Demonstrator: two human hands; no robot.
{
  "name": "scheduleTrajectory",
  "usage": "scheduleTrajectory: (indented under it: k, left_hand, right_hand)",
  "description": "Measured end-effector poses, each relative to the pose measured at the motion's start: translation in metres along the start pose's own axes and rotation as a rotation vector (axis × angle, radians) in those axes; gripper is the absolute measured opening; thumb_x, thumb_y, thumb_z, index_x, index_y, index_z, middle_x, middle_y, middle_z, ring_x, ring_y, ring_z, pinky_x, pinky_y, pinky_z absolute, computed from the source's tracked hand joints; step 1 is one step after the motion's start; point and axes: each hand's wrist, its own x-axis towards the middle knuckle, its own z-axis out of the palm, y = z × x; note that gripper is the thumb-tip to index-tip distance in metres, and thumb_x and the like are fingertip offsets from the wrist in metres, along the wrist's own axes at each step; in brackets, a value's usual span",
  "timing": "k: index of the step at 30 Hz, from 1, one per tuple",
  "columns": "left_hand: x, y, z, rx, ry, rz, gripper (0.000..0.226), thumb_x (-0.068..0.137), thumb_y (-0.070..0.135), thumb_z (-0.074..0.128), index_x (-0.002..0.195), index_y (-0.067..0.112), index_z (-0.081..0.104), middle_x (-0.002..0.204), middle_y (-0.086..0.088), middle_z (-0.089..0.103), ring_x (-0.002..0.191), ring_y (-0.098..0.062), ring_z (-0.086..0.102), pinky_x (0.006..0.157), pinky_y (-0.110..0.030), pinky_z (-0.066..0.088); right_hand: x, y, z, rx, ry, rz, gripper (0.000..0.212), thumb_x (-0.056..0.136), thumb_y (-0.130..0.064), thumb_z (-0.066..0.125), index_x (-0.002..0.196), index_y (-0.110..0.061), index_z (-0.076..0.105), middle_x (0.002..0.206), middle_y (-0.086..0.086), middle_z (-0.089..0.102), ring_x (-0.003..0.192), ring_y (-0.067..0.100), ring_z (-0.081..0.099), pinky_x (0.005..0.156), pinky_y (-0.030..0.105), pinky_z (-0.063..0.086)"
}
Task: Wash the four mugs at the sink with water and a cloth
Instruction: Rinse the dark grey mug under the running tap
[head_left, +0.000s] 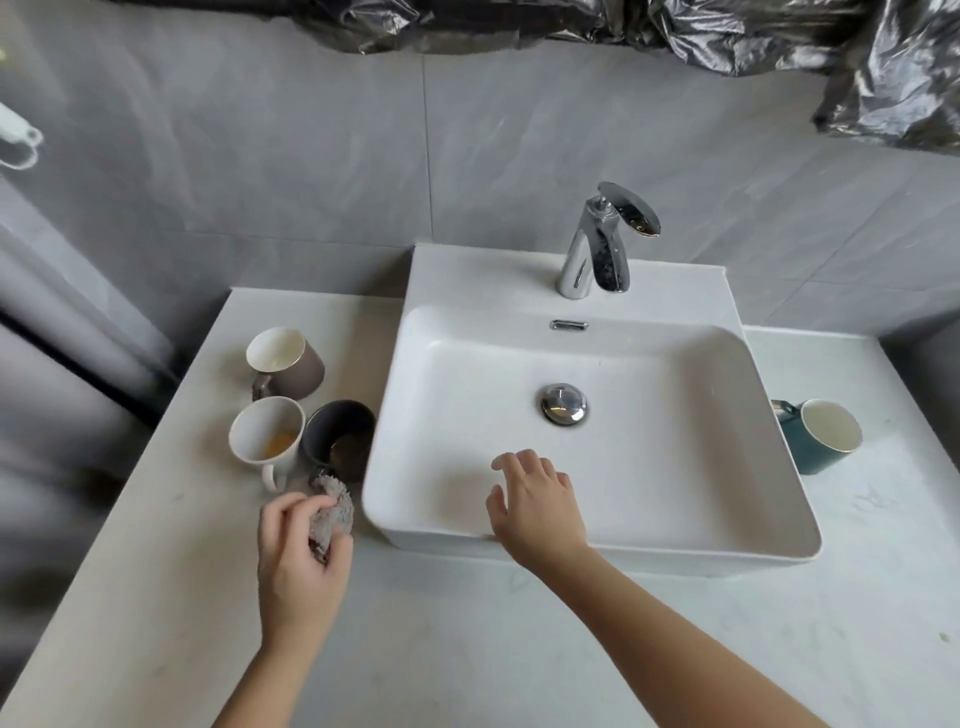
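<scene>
Left hand (301, 551): clamped on crumpled grey cloth (332, 512).
Right hand (535, 506): spread, empty, over white ceramic sink (467, 280).
Next: we should fetch the dark grey mug (340, 439) beyond that cloth.

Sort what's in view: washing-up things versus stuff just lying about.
For the job: brown mug, white mug, dark mug, green mug, cloth in left hand, sink, tap.
Just there: black plastic sheeting up top, white fixture far left.
</scene>
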Motion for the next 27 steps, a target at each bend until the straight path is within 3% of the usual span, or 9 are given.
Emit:
scheduleTrajectory:
  k: [3, 8, 11, 14, 16, 20, 23, 27]
  left_hand:
    - [-0.008, -0.022, 0.014, 0.096, -0.124, -0.026, 0.034, 0.069, -0.007, 0.073, 0.101, 0.003, 0.066, 0.109, -0.007, 0.048, 0.098, -0.031, 0.054, 0.082, -0.034, 0.044]
    - [-0.007, -0.034, 0.038, 0.134, -0.258, -0.046, 0.039, 0.067, -0.013, 0.074, 0.104, -0.001, 0.067, 0.109, -0.014, 0.052, 0.098, -0.035, 0.055, 0.076, -0.034, 0.046]
    - [-0.005, -0.032, 0.045, 0.087, -0.287, -0.147, 0.039, 0.071, -0.007, 0.075, 0.108, 0.000, 0.064, 0.109, -0.017, 0.053, 0.101, -0.038, 0.055, 0.076, -0.039, 0.048]
    - [-0.003, -0.027, 0.042, 0.076, -0.256, -0.207, 0.035, 0.074, 0.002, 0.070, 0.106, 0.009, 0.057, 0.097, -0.012, 0.061, 0.094, -0.035, 0.055, 0.073, -0.040, 0.045]
    - [0.002, -0.025, 0.034, 0.117, -0.142, -0.223, 0.031, 0.076, 0.002, 0.065, 0.104, 0.011, 0.053, 0.091, -0.013, 0.062, 0.086, -0.037, 0.056, 0.069, -0.041, 0.045]
    - [0.022, -0.020, 0.026, 0.072, 0.117, -0.290, 0.027, 0.085, 0.007, 0.063, 0.106, 0.007, 0.046, 0.111, -0.019, 0.048, 0.089, -0.040, 0.056, 0.072, -0.050, 0.049]
    - [0.038, -0.021, 0.030, 0.042, 0.031, -0.374, 0.027, 0.093, 0.019, 0.057, 0.116, 0.006, 0.048, 0.119, -0.014, 0.051, 0.096, -0.035, 0.057, 0.074, -0.041, 0.045]
    - [0.048, -0.028, 0.036, -0.004, -0.080, -0.416, 0.020, 0.097, 0.021, 0.052, 0.109, 0.005, 0.057, 0.108, -0.014, 0.059, 0.096, -0.031, 0.054, 0.076, -0.036, 0.040]
  right_hand:
    - [0.000, -0.001, 0.001, 0.002, 0.009, -0.004, 0.035, 0.098, -0.027, 0.041, 0.131, -0.021, 0.050, 0.127, 0.000, 0.053, 0.116, 0.023, 0.049, 0.095, 0.035, 0.035]
    - [-0.001, 0.000, 0.001, 0.004, 0.015, 0.006, 0.035, 0.097, -0.026, 0.042, 0.131, -0.021, 0.050, 0.128, -0.001, 0.053, 0.117, 0.022, 0.049, 0.094, 0.034, 0.035]
    - [-0.001, 0.000, 0.001, 0.009, 0.020, 0.004, 0.035, 0.097, -0.026, 0.042, 0.131, -0.021, 0.050, 0.128, -0.001, 0.053, 0.117, 0.022, 0.049, 0.095, 0.033, 0.034]
    - [-0.001, 0.001, 0.001, 0.019, 0.020, 0.003, 0.035, 0.097, -0.026, 0.042, 0.131, -0.022, 0.050, 0.128, -0.001, 0.052, 0.117, 0.021, 0.049, 0.095, 0.033, 0.034]
    - [-0.001, 0.001, 0.001, 0.026, 0.023, 0.002, 0.035, 0.097, -0.026, 0.042, 0.131, -0.021, 0.050, 0.129, -0.001, 0.052, 0.117, 0.021, 0.049, 0.096, 0.033, 0.035]
    - [0.000, 0.001, 0.001, 0.042, 0.031, 0.001, 0.036, 0.097, -0.026, 0.043, 0.132, -0.021, 0.049, 0.129, -0.001, 0.052, 0.117, 0.021, 0.049, 0.095, 0.032, 0.036]
    - [-0.001, 0.001, 0.001, 0.057, 0.030, -0.001, 0.036, 0.097, -0.025, 0.043, 0.132, -0.021, 0.049, 0.129, -0.001, 0.051, 0.115, 0.021, 0.050, 0.092, 0.031, 0.037]
    - [-0.001, 0.001, 0.001, 0.086, 0.039, -0.004, 0.036, 0.097, -0.024, 0.044, 0.132, -0.020, 0.049, 0.128, 0.000, 0.052, 0.114, 0.022, 0.051, 0.089, 0.031, 0.039]
